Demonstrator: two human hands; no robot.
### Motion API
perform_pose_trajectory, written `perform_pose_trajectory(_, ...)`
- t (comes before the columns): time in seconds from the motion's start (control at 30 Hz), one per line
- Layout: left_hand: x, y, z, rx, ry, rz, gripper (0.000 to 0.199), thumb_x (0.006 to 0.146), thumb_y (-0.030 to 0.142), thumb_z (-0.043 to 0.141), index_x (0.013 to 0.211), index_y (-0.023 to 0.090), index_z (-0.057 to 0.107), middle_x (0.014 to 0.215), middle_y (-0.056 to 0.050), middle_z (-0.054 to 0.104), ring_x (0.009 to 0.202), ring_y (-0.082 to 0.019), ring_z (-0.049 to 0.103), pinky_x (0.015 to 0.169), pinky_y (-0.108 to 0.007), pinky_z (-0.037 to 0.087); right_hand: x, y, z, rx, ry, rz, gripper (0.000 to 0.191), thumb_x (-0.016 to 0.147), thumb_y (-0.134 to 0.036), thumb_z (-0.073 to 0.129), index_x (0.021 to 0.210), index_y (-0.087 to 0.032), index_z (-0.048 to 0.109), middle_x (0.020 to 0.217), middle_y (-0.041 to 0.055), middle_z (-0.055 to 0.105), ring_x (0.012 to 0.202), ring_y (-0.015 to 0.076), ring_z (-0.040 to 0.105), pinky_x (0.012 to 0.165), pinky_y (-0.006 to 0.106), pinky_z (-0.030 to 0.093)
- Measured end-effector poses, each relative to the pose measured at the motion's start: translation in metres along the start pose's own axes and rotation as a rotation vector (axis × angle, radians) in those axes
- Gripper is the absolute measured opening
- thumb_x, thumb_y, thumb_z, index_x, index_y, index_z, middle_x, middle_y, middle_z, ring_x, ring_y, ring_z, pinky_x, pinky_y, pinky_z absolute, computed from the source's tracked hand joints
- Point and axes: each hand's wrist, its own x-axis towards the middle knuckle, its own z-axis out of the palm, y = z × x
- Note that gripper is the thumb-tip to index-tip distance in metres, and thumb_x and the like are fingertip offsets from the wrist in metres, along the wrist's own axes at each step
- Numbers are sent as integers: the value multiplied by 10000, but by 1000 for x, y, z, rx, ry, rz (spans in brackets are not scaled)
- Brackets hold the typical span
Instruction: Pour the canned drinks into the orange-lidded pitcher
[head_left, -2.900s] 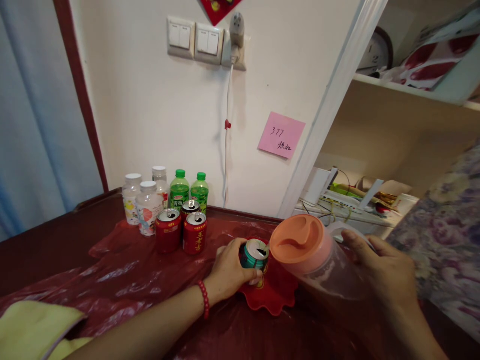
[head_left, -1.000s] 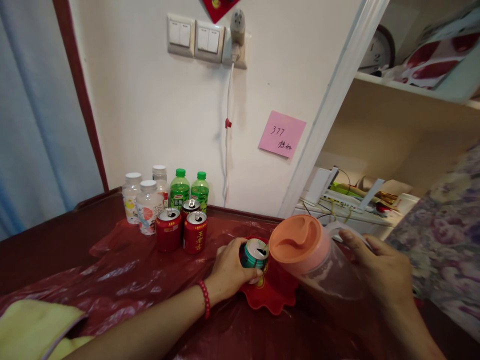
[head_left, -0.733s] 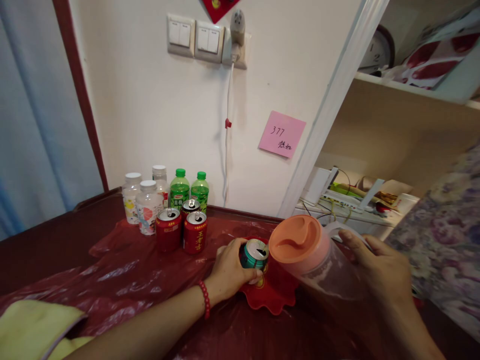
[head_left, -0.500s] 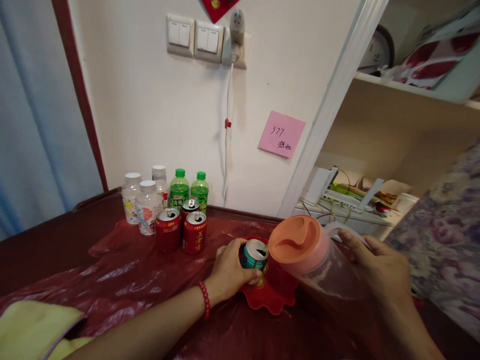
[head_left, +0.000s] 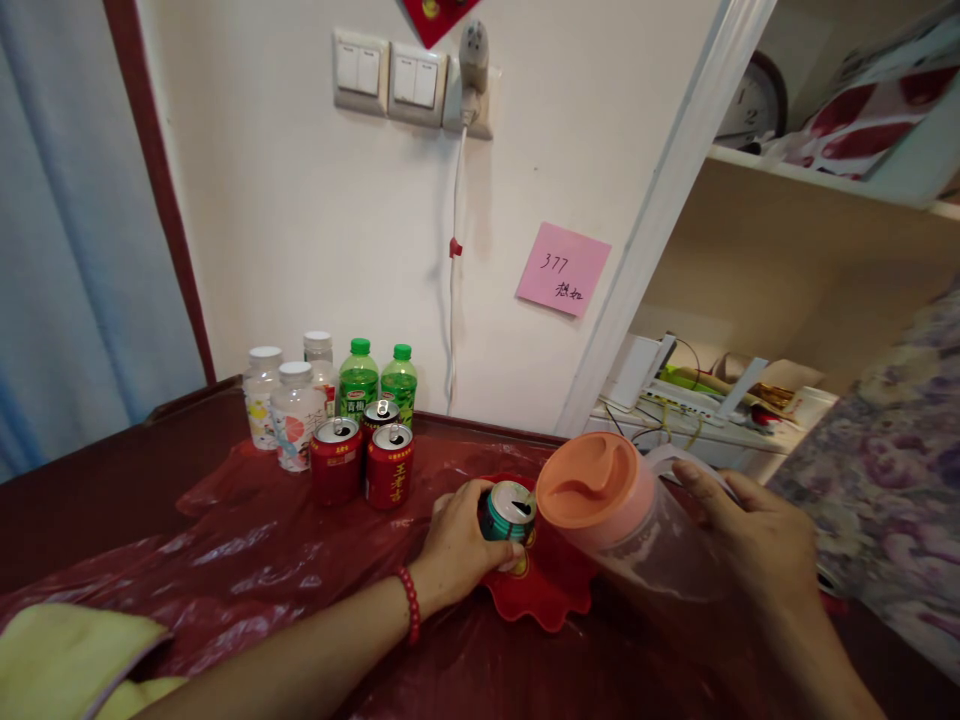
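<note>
My left hand [head_left: 463,545] is wrapped round a green drink can [head_left: 511,512] with an opened top. The can stands over a red wavy-edged mat [head_left: 551,590]. In my right hand [head_left: 761,540] is the handle of a clear plastic pitcher [head_left: 660,560] with an orange lid [head_left: 589,480]. The pitcher is tilted left, its lid's edge right beside the can's opening. Whether liquid is flowing between them I cannot tell. To the left of my left hand stand red cans [head_left: 389,468], with a darker can behind them.
Behind the cans are green-capped bottles [head_left: 360,375] and white-capped clear bottles [head_left: 294,420]. A red plastic sheet [head_left: 247,540] covers part of the dark table. A yellow cloth [head_left: 71,650] lies at lower left. Shelves with a router [head_left: 682,400] stand at right.
Almost nothing differs. The pitcher stays tilted at the can, with only a very slight shift of it and my right hand.
</note>
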Motion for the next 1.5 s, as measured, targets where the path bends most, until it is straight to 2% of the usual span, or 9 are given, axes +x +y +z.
perform_pose_trajectory(0.1, -1, 1, 0, 1, 2, -11, 627, 593, 233, 847, 1184, 244, 639, 1233, -34, 682, 1160, -297, 561, 1008, -400, 408, 0, 1, 2, -28, 37, 49, 559, 691, -731, 681, 554, -210, 534, 525, -34, 391, 552, 133, 352, 474, 265, 252)
perform_pose_trajectory(0.4, 0, 0, 1, -3, 9, 3, 607, 592, 237, 855, 1161, 248, 642, 1228, -29, 688, 1157, -300, 567, 1014, -405, 405, 6, 10, 4, -13, 12, 88, 568, 632, -757, 694, 581, -199, 601, 524, -26, 430, 540, 136, 377, 443, 253, 265)
perform_pose_trajectory(0.57, 0, 0, 1, -10, 8, 4, 614, 592, 219, 853, 1168, 248, 644, 1226, -32, 688, 1145, -299, 573, 996, -403, 415, 5, 9, 4, -12, 42, 74, 532, 672, -712, 698, 567, -206, 571, 514, -37, 410, 527, 121, 355, 436, 248, 247)
perform_pose_trajectory(0.73, 1, 0, 1, -14, 5, 13, 623, 588, 200, 853, 1172, 230, 639, 1211, -37, 693, 1135, -292, 580, 992, -400, 418, 8, 13, 3, -30, 17, 75, 551, 634, -740, 698, 573, -200, 604, 486, -28, 426, 505, 133, 370, 418, 258, 257)
perform_pose_trajectory(1.17, 0, -4, 3, -14, 18, 10, 614, 584, 224, 849, 1160, 256, 639, 1212, -26, 690, 1137, -296, 573, 982, -394, 415, 1, 4, 5, -5, 13, 108, 530, 686, -705, 692, 584, -205, 549, 534, -45, 390, 558, 123, 351, 478, 250, 258)
perform_pose_trajectory(1.5, 0, -1, 2, -11, 11, 9, 629, 585, 216, 856, 1172, 248, 633, 1223, -25, 690, 1149, -291, 571, 996, -395, 410, 2, 6, 6, 3, 16, 105, 496, 677, -684, 701, 662, -190, 651, 548, -38, 424, 583, 144, 401, 492, 252, 292)
